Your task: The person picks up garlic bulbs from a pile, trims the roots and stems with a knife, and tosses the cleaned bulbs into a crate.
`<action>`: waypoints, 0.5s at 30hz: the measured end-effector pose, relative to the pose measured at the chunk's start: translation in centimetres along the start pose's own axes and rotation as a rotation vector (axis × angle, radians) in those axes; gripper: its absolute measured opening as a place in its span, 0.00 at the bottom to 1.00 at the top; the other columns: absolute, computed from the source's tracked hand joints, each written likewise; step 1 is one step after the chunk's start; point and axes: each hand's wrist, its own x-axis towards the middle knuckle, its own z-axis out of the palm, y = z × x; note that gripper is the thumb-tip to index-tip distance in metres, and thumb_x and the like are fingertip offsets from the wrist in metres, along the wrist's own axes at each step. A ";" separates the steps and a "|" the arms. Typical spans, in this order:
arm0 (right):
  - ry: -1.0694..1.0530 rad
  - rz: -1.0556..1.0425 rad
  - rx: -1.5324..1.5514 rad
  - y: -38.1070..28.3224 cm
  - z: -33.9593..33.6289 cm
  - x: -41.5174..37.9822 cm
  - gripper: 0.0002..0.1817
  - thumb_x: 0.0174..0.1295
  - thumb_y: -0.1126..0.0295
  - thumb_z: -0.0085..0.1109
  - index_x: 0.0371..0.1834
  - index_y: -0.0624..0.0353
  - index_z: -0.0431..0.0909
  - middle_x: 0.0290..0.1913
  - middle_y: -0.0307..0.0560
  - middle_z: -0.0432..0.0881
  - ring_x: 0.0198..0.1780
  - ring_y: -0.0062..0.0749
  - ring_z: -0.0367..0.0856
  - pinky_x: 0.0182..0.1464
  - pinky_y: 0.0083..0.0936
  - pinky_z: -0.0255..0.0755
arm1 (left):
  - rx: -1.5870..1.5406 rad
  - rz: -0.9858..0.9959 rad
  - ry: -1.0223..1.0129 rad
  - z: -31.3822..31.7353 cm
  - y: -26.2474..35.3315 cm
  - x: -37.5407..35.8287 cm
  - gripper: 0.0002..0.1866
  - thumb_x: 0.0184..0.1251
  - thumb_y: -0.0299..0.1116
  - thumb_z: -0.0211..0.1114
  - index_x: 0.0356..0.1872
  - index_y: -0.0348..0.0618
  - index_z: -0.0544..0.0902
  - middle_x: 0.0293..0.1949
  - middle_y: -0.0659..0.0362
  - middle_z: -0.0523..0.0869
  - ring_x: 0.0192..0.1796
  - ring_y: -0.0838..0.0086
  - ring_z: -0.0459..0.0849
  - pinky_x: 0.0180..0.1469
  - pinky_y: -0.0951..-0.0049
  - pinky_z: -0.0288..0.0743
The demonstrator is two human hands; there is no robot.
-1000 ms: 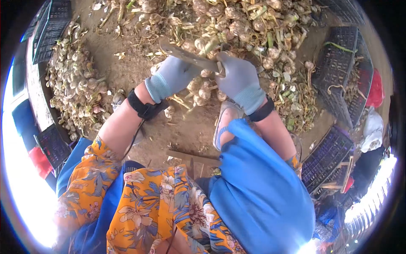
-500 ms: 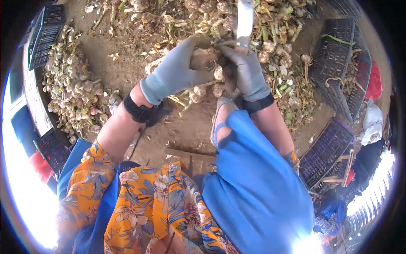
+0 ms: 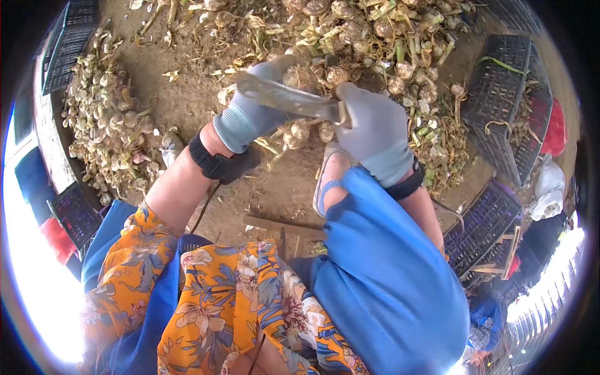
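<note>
My right hand (image 3: 375, 122), in a grey glove, is closed round the handle of a knife. The broad, dull knife blade (image 3: 281, 98) points left and crosses in front of my left hand (image 3: 251, 115). That hand, gloved too, is curled round a garlic bulb (image 3: 299, 77); the blade hides part of its fingers. Just below the hands, a few garlic bulbs (image 3: 300, 130) lie on the soil by my foot. Beyond my hands spreads a heap of garlic (image 3: 381, 31) with dry stalks and leaves.
A long pile of trimmed garlic (image 3: 112, 119) lies at left. Black plastic crates (image 3: 497, 94) stand at right, with another crate (image 3: 481, 225) nearer me. A white sack (image 3: 550, 190) sits beyond them. On the ground before me is a wooden strip (image 3: 284, 226).
The knife has swung from upright to lying leftward across my left hand. My right hand has turned and moved slightly right and down, apart from the left fingers.
</note>
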 end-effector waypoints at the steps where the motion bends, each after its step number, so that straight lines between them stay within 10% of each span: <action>1: -0.053 -0.026 -0.050 0.0 0.1 0.2 0.11 0.49 0.71 0.61 0.36 0.55 0.73 0.26 0.49 0.80 0.31 0.49 0.82 0.32 0.44 0.73 | 0.223 0.002 -0.009 0.3 1.9 -0.4 0.36 0.45 0.37 0.81 0.57 0.38 0.76 0.33 0.57 0.88 0.35 0.78 0.87 0.37 0.75 0.81; 11: -0.135 0.208 -0.048 2.7 3.8 -0.1 0.11 0.54 0.67 0.58 0.39 0.57 0.74 0.29 0.50 0.83 0.35 0.52 0.84 0.36 0.45 0.76 | 0.634 0.121 0.053 1.4 3.1 -1.6 0.36 0.44 0.34 0.82 0.56 0.37 0.76 0.34 0.60 0.87 0.35 0.81 0.84 0.39 0.78 0.80; 15: -0.150 0.645 -0.311 11.3 3.8 -3.8 0.13 0.59 0.63 0.55 0.45 0.54 0.77 0.38 0.57 0.85 0.40 0.53 0.85 0.41 0.47 0.77 | 0.539 0.276 0.085 2.3 5.9 -3.6 0.30 0.48 0.32 0.79 0.53 0.35 0.78 0.34 0.60 0.87 0.33 0.79 0.83 0.38 0.76 0.79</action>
